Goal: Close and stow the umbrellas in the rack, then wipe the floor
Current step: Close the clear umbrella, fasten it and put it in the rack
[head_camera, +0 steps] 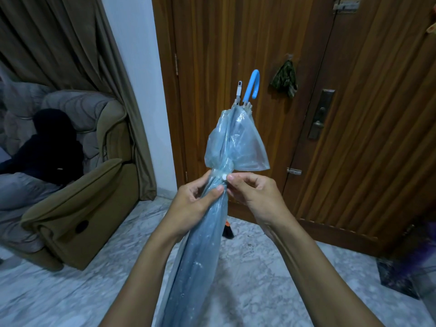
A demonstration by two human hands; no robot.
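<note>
The umbrella (207, 244), closed and with its translucent blue canopy gathered, is held between both hands. Its hooked blue handle (252, 84) points up and away beyond the hands, and its tip end runs down below the wrists, out of view. The left hand (195, 199) is wrapped round the rolled canopy, with the thumb laid across the folds. The right hand (254, 194) is closed in a pinch on the small white snap button (224, 177) of the tie strap, just above the left thumb. Above the strap the film balloons out loosely; below it the roll is tight.

The umbrella is judged light, a stiff shaft inside soft, crinkly film. The film is likely slippery, the more so as droplets appear to lie on it. A hold on the film alone may be expected to slide, so the roll is better gripped through to the ribs, or the handle taken for carrying. The snap button calls for a fingertip pinch. No rack can be made out for certain. The marble floor (271, 279) lies beneath the hands.
</note>
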